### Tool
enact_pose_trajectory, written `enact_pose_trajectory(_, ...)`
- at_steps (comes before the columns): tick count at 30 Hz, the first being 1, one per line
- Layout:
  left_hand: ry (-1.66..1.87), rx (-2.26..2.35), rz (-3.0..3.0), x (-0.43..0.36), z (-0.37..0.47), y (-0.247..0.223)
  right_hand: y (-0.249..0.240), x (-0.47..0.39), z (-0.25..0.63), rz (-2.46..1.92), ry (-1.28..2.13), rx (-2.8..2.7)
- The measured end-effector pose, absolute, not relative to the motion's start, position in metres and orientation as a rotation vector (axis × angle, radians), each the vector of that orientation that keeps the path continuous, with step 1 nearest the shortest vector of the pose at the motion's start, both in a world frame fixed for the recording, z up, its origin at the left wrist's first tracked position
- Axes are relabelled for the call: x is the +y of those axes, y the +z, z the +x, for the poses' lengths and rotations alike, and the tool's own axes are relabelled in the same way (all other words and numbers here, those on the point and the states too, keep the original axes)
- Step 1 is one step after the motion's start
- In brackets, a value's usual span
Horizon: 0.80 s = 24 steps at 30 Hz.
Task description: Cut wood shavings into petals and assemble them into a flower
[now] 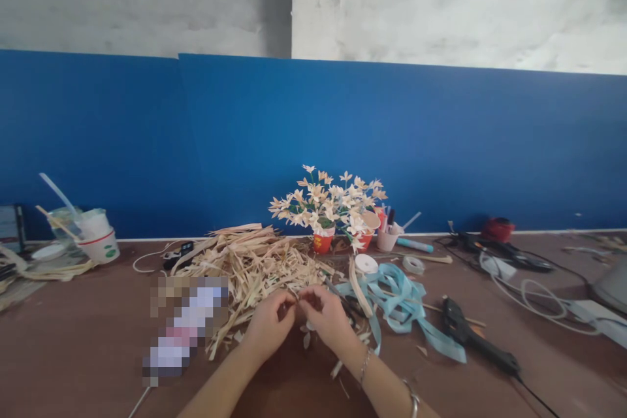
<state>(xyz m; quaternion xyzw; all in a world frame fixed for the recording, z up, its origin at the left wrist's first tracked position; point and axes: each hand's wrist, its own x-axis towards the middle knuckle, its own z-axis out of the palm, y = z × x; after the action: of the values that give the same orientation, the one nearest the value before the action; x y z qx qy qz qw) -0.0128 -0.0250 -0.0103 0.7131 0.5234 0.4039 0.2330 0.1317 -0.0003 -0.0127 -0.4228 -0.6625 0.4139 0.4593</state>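
Note:
My left hand (268, 325) and my right hand (327, 319) meet over the brown table (88, 353), fingertips pinched together on a small pale strip piece between them; the piece itself is mostly hidden. Just behind the hands lies a heap of tan straw-like strips (249, 264). Small pale petal-shaped bits (306, 339) lie on the table under the hands. Behind the heap stand handmade cream and orange flowers (333, 202) in small red pots (322, 243).
Light blue ribbon (401, 304) and a black glue gun (473, 333) lie to the right, with tape rolls (414, 265), a pen cup (386, 238) and white cables (533, 290). Paper cups (100, 241) stand at the left. A blue panel (313, 137) backs the table.

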Motion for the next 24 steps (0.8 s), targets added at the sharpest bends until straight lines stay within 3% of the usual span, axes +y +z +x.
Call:
enact_pose_trajectory(5, 1.221, 1.422, 2.098, -0.028, -0.013, -0.009, -0.011, 0.001, 0.131, -0.996, 1.531, -1.251)
enact_pose_trajectory(10, 1.322, 1.412, 2.103, -0.025, -0.014, -0.017, -0.008, -0.002, 0.133, -0.93, 1.629, -1.24)
enact_pose_trajectory(14, 1.33, 1.383, 2.162, -0.023, -0.015, -0.02, -0.008, -0.002, 0.132, -1.02, 1.448, -1.411)
enact_pose_trajectory(20, 1.328, 1.436, 2.152, -0.024, -0.013, -0.017, -0.006, -0.007, 0.133, -1.096, 0.832, -1.764)
enact_pose_trajectory(24, 1.315, 1.446, 2.108, -0.024, -0.01, -0.015, -0.006, -0.01, 0.133, -1.132, 0.775, -1.804)
